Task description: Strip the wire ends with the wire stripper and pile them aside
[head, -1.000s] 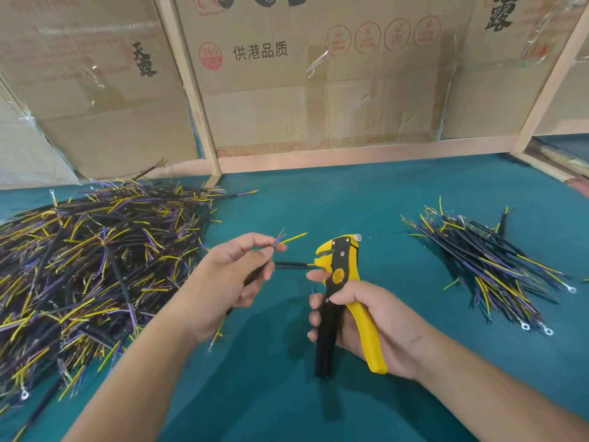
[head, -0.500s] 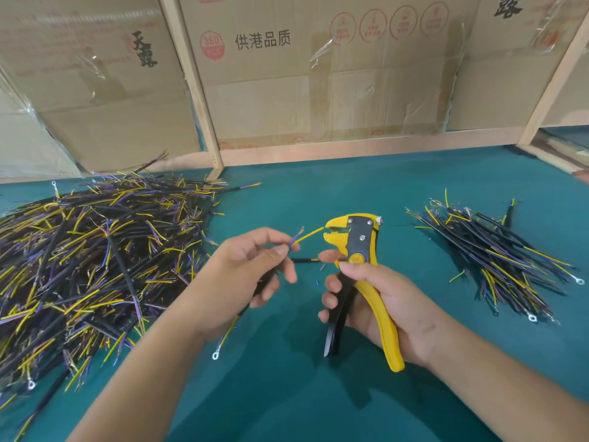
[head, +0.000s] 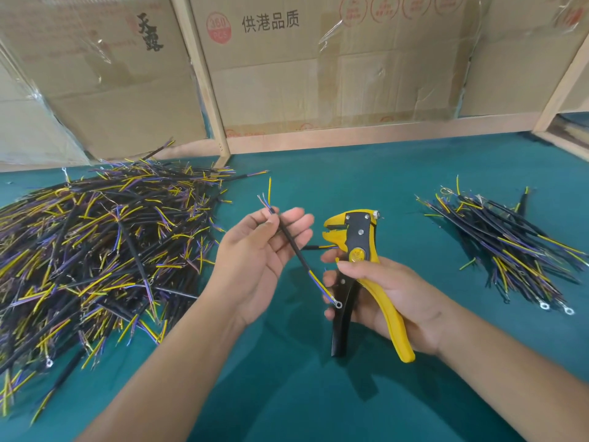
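Observation:
My left hand (head: 261,260) is turned palm up and pinches a black sheathed wire (head: 294,247) between thumb and fingers near its top. Yellow and purple cores fan out above the fingers. The wire slants down to the right and ends in a small ring terminal in front of my right hand. My right hand (head: 392,288) grips the yellow and black wire stripper (head: 353,240) by its handles, jaws up and facing left. A short black wire piece (head: 314,247) sticks out left below the jaws. The jaws are clear of the held wire.
A big heap of black, yellow and purple wires (head: 95,250) covers the left of the teal table (head: 287,393). A smaller pile of wires (head: 510,244) lies at the right. Cardboard boxes (head: 318,59) and wooden posts stand along the back.
My left hand has turned palm up and lifted the wire away from the stripper jaws; the wire now slants down across the palm. My right hand with the stripper has stayed about where it was.

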Demonstrator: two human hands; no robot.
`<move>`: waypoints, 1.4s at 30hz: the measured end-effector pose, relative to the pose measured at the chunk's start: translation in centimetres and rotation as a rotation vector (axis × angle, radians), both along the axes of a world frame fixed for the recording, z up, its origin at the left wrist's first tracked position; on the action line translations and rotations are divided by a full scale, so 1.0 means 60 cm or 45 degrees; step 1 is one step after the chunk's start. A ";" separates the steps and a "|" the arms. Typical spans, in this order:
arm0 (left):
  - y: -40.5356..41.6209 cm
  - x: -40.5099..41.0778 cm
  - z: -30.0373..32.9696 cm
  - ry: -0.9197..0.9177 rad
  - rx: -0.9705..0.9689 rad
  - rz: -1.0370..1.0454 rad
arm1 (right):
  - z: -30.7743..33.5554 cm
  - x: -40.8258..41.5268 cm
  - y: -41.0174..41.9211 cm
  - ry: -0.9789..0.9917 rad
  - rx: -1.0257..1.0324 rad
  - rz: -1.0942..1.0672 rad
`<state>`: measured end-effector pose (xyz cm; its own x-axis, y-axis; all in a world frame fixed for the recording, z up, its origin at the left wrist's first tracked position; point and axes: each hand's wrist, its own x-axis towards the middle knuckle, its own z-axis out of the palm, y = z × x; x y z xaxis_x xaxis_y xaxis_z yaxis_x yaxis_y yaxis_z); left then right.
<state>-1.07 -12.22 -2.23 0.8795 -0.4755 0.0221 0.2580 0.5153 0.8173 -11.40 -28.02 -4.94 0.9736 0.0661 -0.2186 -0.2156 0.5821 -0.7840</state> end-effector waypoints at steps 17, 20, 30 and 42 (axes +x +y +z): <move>0.012 -0.010 0.006 -0.655 0.394 -0.351 | 0.012 0.001 -0.012 -0.197 -0.015 -0.188; 0.013 -0.009 0.005 -0.690 0.431 -0.345 | 0.019 0.000 -0.020 -0.262 0.004 -0.213; 0.022 0.000 0.005 -1.442 0.962 0.251 | 0.026 -0.016 -0.035 -0.308 -0.200 0.141; 0.017 -0.011 0.001 -1.529 1.071 0.337 | 0.021 -0.017 -0.030 -0.362 -0.214 0.227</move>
